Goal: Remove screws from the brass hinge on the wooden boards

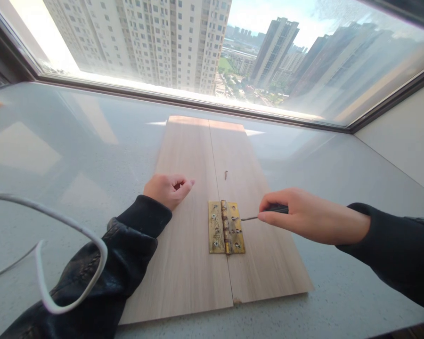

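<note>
My right hand [289, 212] is closed around the black handle of a screwdriver [278, 209]. Its thin shaft points left, with the tip close to the right leaf of a brass hinge [226, 228]; contact is unclear. Worn and stained, the hinge lies flat across the seam of two pale wooden boards [187, 273]. Screws show in both leaves, and some on the right leaf [236, 225] stand up or lean. A loose screw [226, 175] lies on the right board above the hinge. My left hand [171, 188] is curled over the left board, its contents hidden.
The boards rest on a speckled white sill [92, 174]. A white cable [70, 221] loops across the left side, in front of my left sleeve. Behind the sill stands a dark-framed window [198, 101] with tall buildings outside. A white wall [406, 132] is on the right.
</note>
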Demonstrator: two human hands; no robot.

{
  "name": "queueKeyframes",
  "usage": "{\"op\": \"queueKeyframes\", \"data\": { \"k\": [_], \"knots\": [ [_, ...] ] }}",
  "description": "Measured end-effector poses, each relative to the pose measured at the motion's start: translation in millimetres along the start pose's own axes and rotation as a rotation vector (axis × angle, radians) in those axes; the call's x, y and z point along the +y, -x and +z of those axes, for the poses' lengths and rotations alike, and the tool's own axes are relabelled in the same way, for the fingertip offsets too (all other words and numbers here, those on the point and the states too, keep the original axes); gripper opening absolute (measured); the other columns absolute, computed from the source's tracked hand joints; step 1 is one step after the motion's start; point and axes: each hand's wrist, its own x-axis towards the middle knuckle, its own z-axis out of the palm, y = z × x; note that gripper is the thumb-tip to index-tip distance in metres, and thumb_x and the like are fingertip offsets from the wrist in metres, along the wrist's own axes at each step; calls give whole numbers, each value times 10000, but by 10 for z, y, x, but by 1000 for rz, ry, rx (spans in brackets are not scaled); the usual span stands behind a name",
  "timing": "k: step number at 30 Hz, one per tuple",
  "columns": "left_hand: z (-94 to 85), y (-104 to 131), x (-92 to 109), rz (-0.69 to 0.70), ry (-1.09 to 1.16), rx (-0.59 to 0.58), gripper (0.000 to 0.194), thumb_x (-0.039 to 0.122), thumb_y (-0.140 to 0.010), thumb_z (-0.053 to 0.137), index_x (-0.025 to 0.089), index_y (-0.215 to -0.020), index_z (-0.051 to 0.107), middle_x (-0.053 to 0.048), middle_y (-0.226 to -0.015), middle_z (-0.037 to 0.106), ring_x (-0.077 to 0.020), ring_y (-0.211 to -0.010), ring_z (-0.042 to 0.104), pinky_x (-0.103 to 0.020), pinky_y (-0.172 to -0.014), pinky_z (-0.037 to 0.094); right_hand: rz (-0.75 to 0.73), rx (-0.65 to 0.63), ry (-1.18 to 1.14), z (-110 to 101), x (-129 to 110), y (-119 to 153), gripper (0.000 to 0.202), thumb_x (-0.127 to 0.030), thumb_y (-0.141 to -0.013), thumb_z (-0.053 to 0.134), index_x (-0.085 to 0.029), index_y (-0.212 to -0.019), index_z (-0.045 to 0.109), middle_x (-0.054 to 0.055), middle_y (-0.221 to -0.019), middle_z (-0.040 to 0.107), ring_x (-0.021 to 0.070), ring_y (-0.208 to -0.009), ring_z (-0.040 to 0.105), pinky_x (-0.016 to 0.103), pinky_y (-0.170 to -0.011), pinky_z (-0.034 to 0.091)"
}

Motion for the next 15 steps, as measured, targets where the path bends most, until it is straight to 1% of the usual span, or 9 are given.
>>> {"op": "queueKeyframes", "data": {
  "k": [5,12,15],
  "knots": [
    [-15,2,21,-5,1,-2,423,462,-802,516,151,-515,510,30,-475,311,-88,-497,284,-259,-520,239,26,14,-93,20,41,-34,305,-451,-841,505,-198,-777,662,31,-787,681,194,-729,599,319,-666,422],
    [-17,3,26,0,1,-1,428,465,-802,514,151,-511,496,30,-475,299,-87,-495,283,-260,-515,234,31,31,-163,61,96,-60,329,-469,-844,499,-189,-756,648,32,-771,646,186,-726,565,315,-667,405],
    [-15,3,22,4,-6,0,427,469,-800,513,152,-515,502,31,-475,299,-87,-495,286,-259,-517,234,49,-4,-224,93,131,-100,344,-487,-831,510,-183,-730,632,15,-679,573,157,-634,504,298,-593,373]
  ]
}}
